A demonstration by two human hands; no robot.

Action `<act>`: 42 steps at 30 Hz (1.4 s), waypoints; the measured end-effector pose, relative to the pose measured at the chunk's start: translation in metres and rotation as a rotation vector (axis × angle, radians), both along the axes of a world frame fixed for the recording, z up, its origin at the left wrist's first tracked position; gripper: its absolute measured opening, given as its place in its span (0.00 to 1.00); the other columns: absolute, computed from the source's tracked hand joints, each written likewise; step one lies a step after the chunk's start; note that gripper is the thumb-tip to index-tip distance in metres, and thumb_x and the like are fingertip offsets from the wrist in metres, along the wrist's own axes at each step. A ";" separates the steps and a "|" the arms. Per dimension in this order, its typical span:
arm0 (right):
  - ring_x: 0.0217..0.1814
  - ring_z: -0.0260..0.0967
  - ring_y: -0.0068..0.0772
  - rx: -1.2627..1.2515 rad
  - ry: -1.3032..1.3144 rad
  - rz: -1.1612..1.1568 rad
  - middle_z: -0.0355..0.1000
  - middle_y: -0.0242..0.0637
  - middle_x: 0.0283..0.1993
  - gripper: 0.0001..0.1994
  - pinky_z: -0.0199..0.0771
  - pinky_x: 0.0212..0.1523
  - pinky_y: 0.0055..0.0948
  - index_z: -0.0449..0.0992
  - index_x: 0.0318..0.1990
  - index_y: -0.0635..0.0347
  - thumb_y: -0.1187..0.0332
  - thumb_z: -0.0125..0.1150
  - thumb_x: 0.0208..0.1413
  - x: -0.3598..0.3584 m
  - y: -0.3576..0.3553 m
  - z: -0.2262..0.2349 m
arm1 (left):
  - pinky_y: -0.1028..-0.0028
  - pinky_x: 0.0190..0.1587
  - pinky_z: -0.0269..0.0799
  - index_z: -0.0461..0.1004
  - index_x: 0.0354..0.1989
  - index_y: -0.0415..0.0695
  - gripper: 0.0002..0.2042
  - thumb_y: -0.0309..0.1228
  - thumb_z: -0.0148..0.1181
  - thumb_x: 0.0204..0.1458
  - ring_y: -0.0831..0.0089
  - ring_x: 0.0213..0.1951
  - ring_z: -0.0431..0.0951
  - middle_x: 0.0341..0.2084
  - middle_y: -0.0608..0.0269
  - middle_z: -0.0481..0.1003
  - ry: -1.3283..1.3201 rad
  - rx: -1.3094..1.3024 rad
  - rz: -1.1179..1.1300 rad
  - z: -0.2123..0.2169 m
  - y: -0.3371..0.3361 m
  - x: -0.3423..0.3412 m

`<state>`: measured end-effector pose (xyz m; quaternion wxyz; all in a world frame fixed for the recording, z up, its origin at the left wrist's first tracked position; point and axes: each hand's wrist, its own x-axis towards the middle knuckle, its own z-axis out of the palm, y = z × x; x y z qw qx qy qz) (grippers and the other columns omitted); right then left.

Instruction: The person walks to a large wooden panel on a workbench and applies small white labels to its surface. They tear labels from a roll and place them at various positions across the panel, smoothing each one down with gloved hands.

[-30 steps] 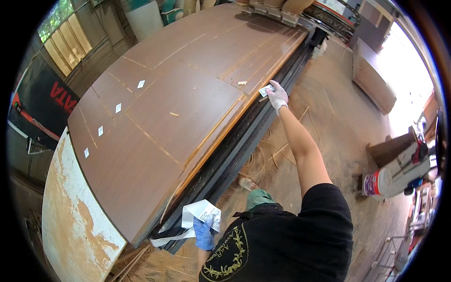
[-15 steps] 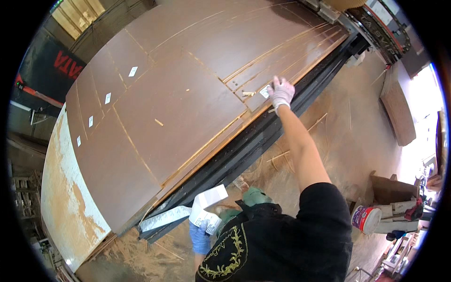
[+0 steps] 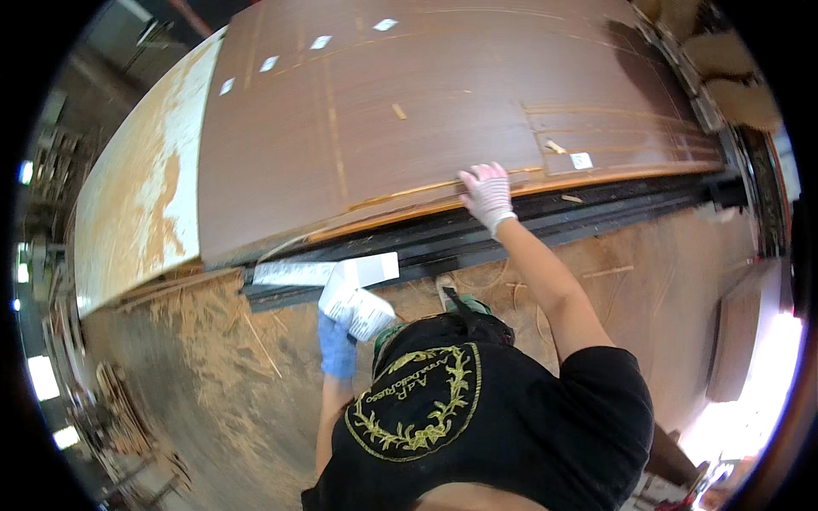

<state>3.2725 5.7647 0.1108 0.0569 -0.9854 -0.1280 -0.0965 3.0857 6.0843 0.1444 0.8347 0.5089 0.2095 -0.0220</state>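
Note:
In my left hand (image 3: 337, 345), gloved in blue, is a long strip of white printed labels (image 3: 362, 313). The strip is bunched above my fingers, and a further length reaches left along the black rail. My right hand (image 3: 488, 194), in a pale pinkish glove, is at the front edge of the brown panel (image 3: 409, 140), beside a narrow cut strip (image 3: 426, 192). Its fingers are stretched out and slightly apart, with nothing visible in them. A white label (image 3: 581, 161) lies on the panel to the right of that hand, near a small wood scrap (image 3: 555, 147).
More white labels (image 3: 320, 42) are spaced across the panel's far left. A white, dust-covered surface (image 3: 166, 170) adjoins it. Black rails (image 3: 545, 223) run beneath the front edge. Sawdust and thin offcuts litter the floor (image 3: 213, 358). Stacked boards (image 3: 744, 336) stand at right.
My view has turned, so the panel's front edge lies flatter across it. My right hand has left the label and moved left along the edge. My left hand still holds the label strip.

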 end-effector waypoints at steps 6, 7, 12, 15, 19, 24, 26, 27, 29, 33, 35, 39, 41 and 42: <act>0.35 0.66 0.41 0.066 -0.018 0.113 0.68 0.38 0.27 0.09 0.64 0.36 0.38 0.69 0.24 0.56 0.67 0.62 0.35 -0.082 -0.033 -0.019 | 0.76 0.43 0.68 0.59 0.51 0.41 0.21 0.26 0.56 0.48 0.77 0.42 0.69 0.42 0.64 0.67 -0.203 0.000 -0.017 0.008 0.047 0.012; 0.35 0.65 0.44 0.150 -0.009 0.025 0.67 0.39 0.27 0.08 0.65 0.34 0.39 0.69 0.25 0.57 0.70 0.62 0.35 -0.112 -0.044 -0.026 | 0.76 0.43 0.68 0.59 0.51 0.42 0.20 0.25 0.54 0.49 0.77 0.42 0.69 0.41 0.65 0.68 -0.198 0.002 -0.030 0.010 0.054 0.013; 0.35 0.64 0.47 0.108 0.290 -0.536 0.66 0.43 0.30 0.07 0.65 0.34 0.37 0.69 0.26 0.58 0.65 0.56 0.44 -0.372 -0.132 -0.021 | 0.76 0.42 0.70 0.60 0.52 0.43 0.21 0.25 0.54 0.49 0.77 0.42 0.70 0.42 0.65 0.68 -0.211 -0.031 -0.056 0.019 0.085 0.014; 0.49 0.63 0.45 -0.452 1.400 -0.906 0.67 0.45 0.46 0.15 0.64 0.47 0.35 0.69 0.42 0.55 0.59 0.53 0.48 -0.527 -0.188 0.004 | 0.76 0.42 0.70 0.59 0.53 0.43 0.21 0.26 0.54 0.48 0.76 0.43 0.70 0.42 0.64 0.68 -0.221 -0.069 -0.062 0.019 0.103 0.009; 0.53 0.62 0.46 -0.302 1.348 -0.670 0.63 0.48 0.53 0.26 0.61 0.52 0.37 0.64 0.53 0.55 0.54 0.54 0.47 -0.514 -0.165 -0.026 | 0.76 0.42 0.70 0.59 0.53 0.43 0.22 0.26 0.54 0.48 0.76 0.43 0.70 0.43 0.64 0.68 -0.228 -0.073 -0.107 0.019 0.118 0.005; 0.41 0.64 0.24 1.092 0.421 -0.124 0.69 0.34 0.41 0.13 0.65 0.43 0.24 0.70 0.43 0.65 0.70 0.55 0.50 -0.280 0.050 -0.018 | 0.77 0.42 0.69 0.60 0.52 0.42 0.21 0.25 0.53 0.48 0.76 0.42 0.70 0.42 0.64 0.68 -0.262 -0.067 -0.198 0.029 0.120 0.001; 0.47 0.65 0.29 1.341 0.525 0.130 0.67 0.43 0.48 0.08 0.63 0.49 0.27 0.73 0.34 0.63 0.70 0.59 0.46 -0.222 0.136 0.029 | 0.77 0.42 0.69 0.61 0.51 0.41 0.20 0.24 0.53 0.48 0.77 0.42 0.69 0.41 0.64 0.68 -0.321 0.011 -0.243 0.035 0.120 -0.001; 0.48 0.64 0.30 1.420 0.585 0.165 0.66 0.43 0.49 0.09 0.62 0.50 0.28 0.73 0.35 0.63 0.69 0.61 0.45 -0.208 0.170 0.055 | 0.76 0.43 0.68 0.61 0.51 0.42 0.20 0.25 0.54 0.48 0.77 0.42 0.69 0.41 0.64 0.68 -0.325 0.063 -0.262 0.038 0.119 -0.003; 0.49 0.62 0.29 1.400 0.603 0.348 0.65 0.41 0.50 0.12 0.61 0.51 0.29 0.72 0.37 0.62 0.69 0.62 0.44 -0.191 0.221 0.096 | 0.76 0.44 0.67 0.61 0.51 0.43 0.21 0.28 0.56 0.47 0.76 0.43 0.68 0.42 0.65 0.68 -0.313 0.171 -0.288 0.044 0.117 -0.007; 0.45 0.64 0.23 1.447 0.830 0.307 0.68 0.32 0.43 0.18 0.64 0.49 0.26 0.71 0.46 0.59 0.71 0.62 0.44 -0.189 0.266 0.125 | 0.77 0.42 0.66 0.62 0.49 0.40 0.19 0.26 0.56 0.47 0.78 0.40 0.67 0.39 0.65 0.69 -0.387 0.215 -0.247 0.053 0.112 -0.014; 0.43 0.65 0.22 1.458 0.772 0.329 0.69 0.30 0.40 0.17 0.65 0.46 0.25 0.72 0.45 0.59 0.72 0.61 0.45 -0.188 0.265 0.121 | 0.77 0.43 0.66 0.62 0.49 0.39 0.19 0.26 0.56 0.47 0.78 0.41 0.67 0.39 0.64 0.69 -0.416 0.190 -0.257 0.057 0.108 -0.016; 0.39 0.67 0.21 1.496 0.659 0.197 0.71 0.31 0.38 0.14 0.67 0.43 0.22 0.73 0.42 0.63 0.74 0.59 0.46 -0.177 0.236 0.112 | 0.76 0.44 0.65 0.63 0.48 0.38 0.20 0.24 0.57 0.44 0.78 0.41 0.68 0.39 0.62 0.70 -0.418 0.386 -0.463 0.062 0.087 -0.013; 0.37 0.68 0.21 1.582 0.569 0.123 0.72 0.31 0.37 0.12 0.67 0.44 0.22 0.73 0.41 0.65 0.75 0.58 0.47 -0.168 0.216 0.114 | 0.76 0.44 0.66 0.62 0.49 0.37 0.23 0.21 0.57 0.42 0.78 0.40 0.69 0.38 0.62 0.70 -0.367 0.441 -0.579 0.063 0.070 -0.004; 0.37 0.68 0.21 1.594 0.571 0.112 0.72 0.31 0.37 0.11 0.68 0.43 0.22 0.74 0.41 0.65 0.74 0.58 0.47 -0.164 0.205 0.115 | 0.76 0.44 0.66 0.62 0.50 0.37 0.23 0.20 0.57 0.42 0.78 0.40 0.69 0.39 0.63 0.70 -0.381 0.417 -0.593 0.062 0.059 0.002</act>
